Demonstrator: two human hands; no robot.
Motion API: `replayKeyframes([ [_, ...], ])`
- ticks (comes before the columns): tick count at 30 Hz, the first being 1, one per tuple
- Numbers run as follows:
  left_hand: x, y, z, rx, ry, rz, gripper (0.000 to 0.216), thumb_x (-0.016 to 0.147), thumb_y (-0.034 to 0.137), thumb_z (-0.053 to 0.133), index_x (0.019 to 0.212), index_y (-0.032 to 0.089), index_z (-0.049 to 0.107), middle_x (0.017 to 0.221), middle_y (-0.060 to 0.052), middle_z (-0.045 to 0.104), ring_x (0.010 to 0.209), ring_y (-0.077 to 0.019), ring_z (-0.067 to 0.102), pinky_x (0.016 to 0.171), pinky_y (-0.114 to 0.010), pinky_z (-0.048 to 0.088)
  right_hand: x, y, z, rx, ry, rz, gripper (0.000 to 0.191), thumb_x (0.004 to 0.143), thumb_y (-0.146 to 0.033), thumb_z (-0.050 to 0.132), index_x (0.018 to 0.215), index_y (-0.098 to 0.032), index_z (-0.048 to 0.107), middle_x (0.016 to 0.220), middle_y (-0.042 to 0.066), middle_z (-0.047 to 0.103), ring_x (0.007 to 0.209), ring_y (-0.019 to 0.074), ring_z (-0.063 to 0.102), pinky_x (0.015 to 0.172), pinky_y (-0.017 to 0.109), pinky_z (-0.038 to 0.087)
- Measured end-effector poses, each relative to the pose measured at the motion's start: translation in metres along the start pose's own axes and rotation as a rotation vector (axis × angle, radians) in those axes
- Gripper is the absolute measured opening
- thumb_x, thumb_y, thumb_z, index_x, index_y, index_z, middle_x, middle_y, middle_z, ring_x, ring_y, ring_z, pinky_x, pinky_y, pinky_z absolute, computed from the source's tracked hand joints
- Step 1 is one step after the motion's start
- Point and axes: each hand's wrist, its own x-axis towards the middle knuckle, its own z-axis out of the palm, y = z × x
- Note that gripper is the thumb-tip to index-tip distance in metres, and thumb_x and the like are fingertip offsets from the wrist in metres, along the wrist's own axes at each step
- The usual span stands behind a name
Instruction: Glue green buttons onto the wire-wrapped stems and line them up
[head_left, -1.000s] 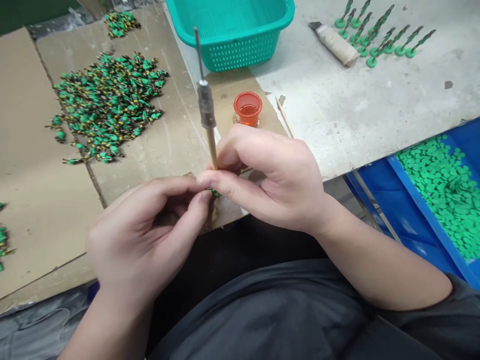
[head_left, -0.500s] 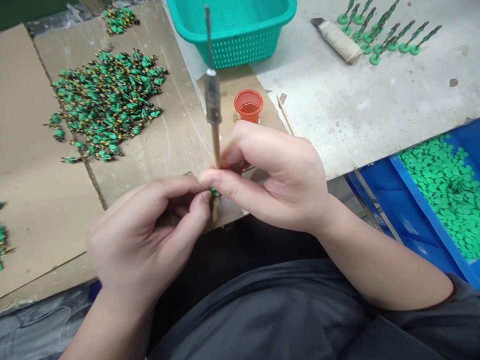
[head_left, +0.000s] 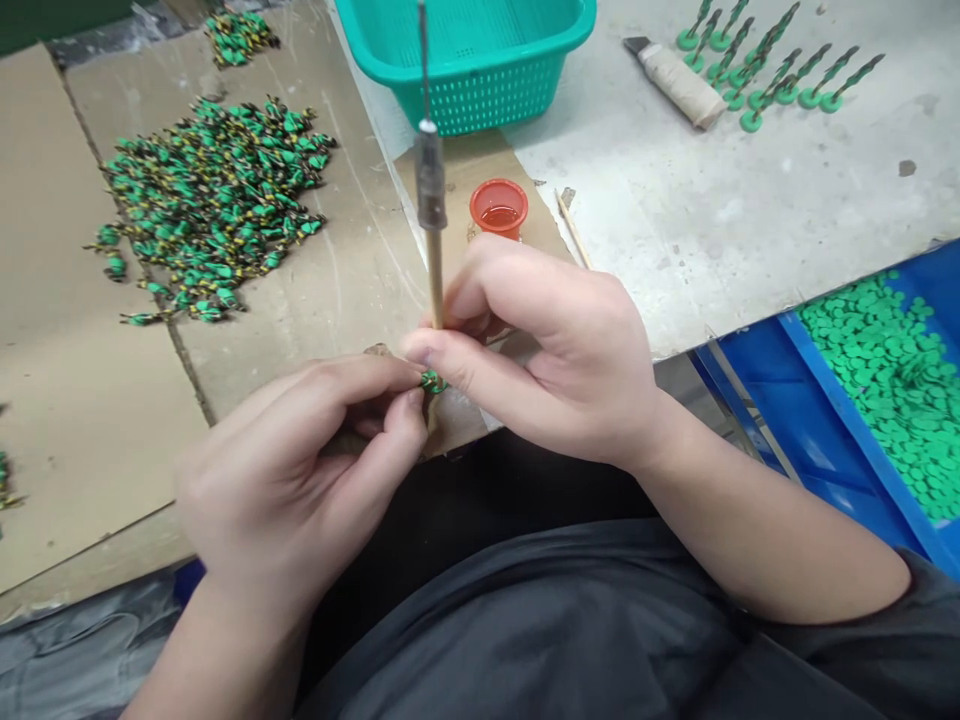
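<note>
The person's left hand point(head_left: 277, 470) is curling closed, its thumb and fingertips pinching a small green-and-black twisted piece point(head_left: 433, 381) just above the lap. The piece is tiny and partly hidden by the fingers, so its exact shape is hard to make out. The right hand point(head_left: 555, 360) is also curled, gripping a slender wooden stem point(head_left: 434, 280) that is rising between its fingers. A grey metal sleeve point(head_left: 431, 175) is capping the stem, and a thin metal rod point(head_left: 424, 60) is extending upward from it. The right thumb is reaching in just beside the piece.

Beyond the hands, a small orange plastic cup point(head_left: 499, 208) is standing on a scrap of cardboard and holding a shallow orange liquid, with a thin wooden stick point(head_left: 574, 228) lying nearby. Flattened corrugated cardboard sheets point(head_left: 97, 420) are covering the left of the table point(head_left: 712, 230), and a heap of glossy green pieces banded in yellow and black point(head_left: 214, 205) is lying on them. A teal perforated plastic basket point(head_left: 480, 90) is sitting at the far edge of the cardboard. On the rough, concrete-like tabletop, green spiral sticks on round bases point(head_left: 780, 80) are lying beside a paper-wrapped blade point(head_left: 677, 85). To the right, a blue bin point(head_left: 847, 420) is holding many flat green discs point(head_left: 892, 380).
</note>
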Motion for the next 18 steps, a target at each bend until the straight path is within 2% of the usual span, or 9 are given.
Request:
replayKeyframes([
  [5,0.0019,0.0039,-0.0015,0.039,-0.014,0.012,0.009,0.105,0.023,0.08,0.109,0.03,0.083,0.096,0.007,0.084,0.073,-0.009,0.068,0.076,-0.023,0.055,0.0042,-0.0077,-0.0072,0.039,-0.029,0.109,0.024,0.118,-0.023,0.07,0.096,-0.018,0.062,0.101,-0.004,0.06,0.089,0.0064,0.058,0.092,0.022,0.063],
  [10,0.0005,0.004,-0.0015,0.027,-0.018,0.019,0.008,0.105,0.023,0.079,0.108,0.029,0.082,0.094,0.007,0.083,0.075,-0.0079,0.068,0.078,-0.021,0.054,0.0017,-0.002,-0.0027,0.065,0.023,0.029,0.019,0.118,-0.024,0.068,0.1,-0.018,0.066,0.102,-0.007,0.062,0.091,0.0054,0.061,0.093,0.021,0.062],
  [18,0.0,-0.002,-0.0017,0.015,-0.005,0.047,0.014,0.103,0.02,0.081,0.113,0.028,0.085,0.092,0.007,0.083,0.075,-0.0077,0.071,0.077,-0.019,0.053,0.0027,-0.0004,-0.005,-0.027,-0.02,-0.069,0.016,0.117,-0.022,0.071,0.102,-0.015,0.068,0.095,-0.01,0.063,0.092,0.0018,0.065,0.096,0.017,0.059],
])
